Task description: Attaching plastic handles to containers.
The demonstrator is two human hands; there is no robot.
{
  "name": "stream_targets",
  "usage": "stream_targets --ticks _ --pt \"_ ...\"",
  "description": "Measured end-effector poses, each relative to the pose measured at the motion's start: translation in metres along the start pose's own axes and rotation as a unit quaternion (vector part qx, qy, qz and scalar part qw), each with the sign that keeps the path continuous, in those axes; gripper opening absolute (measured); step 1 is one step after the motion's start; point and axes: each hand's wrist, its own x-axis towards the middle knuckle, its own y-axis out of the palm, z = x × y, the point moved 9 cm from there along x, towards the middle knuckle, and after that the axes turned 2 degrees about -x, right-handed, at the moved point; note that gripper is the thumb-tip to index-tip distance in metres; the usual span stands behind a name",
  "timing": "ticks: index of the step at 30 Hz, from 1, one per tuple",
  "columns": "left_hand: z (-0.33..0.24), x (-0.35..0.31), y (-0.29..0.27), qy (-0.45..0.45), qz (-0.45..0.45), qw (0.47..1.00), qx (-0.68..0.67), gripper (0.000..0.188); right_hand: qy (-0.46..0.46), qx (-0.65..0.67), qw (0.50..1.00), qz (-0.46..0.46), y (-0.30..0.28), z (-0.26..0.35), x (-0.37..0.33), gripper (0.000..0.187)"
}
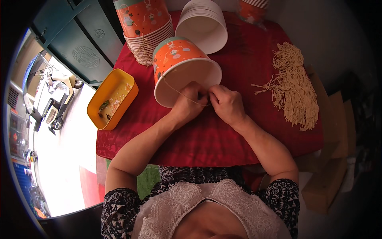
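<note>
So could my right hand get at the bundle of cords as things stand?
Probably yes: only red tablecloth shows between your right hand and the bundle of cords, though that hand looks busy beside your left hand, near the rim of the orange bucket.

Daylight bleaches the ground (pixel 63 163) at left; right edge dim.

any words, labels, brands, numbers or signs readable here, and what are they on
None reads clearly enough to quote.
Green door: two round emblems, too small and stylised to read.
Orange bucket between the hands: cartoon figures, no legible words.
Far-left items outside: too blurred to read.
</note>
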Motion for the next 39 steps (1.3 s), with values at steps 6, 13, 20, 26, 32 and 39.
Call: stream_targets --ticks 6,13,20,26,32,39 --pt "0.003 0.001 -0.002 -0.014 0.001 1.000 -0.002 0.012 -0.050 -0.021 0.998 0.017 -0.001 0.008 0.000 0.007" --pt "0.003 0.003 -0.003 -0.057 0.025 0.997 -0.047 0.012 -0.080 -0.028 0.996 0.021 0.002 0.011 -0.002 0.006" --pt "0.007 0.001 -0.002 -0.051 0.020 0.997 -0.047 0.012 -0.009 0.078 0.997 0.011 0.002 -0.001 -0.001 0.005" --pt "0.000 0.000 -0.007 0.057 -0.031 0.998 0.020 0.009 0.137 0.237 0.955 0.113 0.018 -0.024 -0.001 0.008" --pt "-0.001 0.001 -0.005 0.033 -0.005 0.999 0.034 0.008 0.158 0.218 0.955 0.127 0.018 -0.031 -0.001 0.010" --pt "-0.008 0.000 -0.006 0.021 0.024 0.999 -0.005 0.008 0.197 0.242 0.942 0.120 0.019 -0.032 -0.002 0.011"
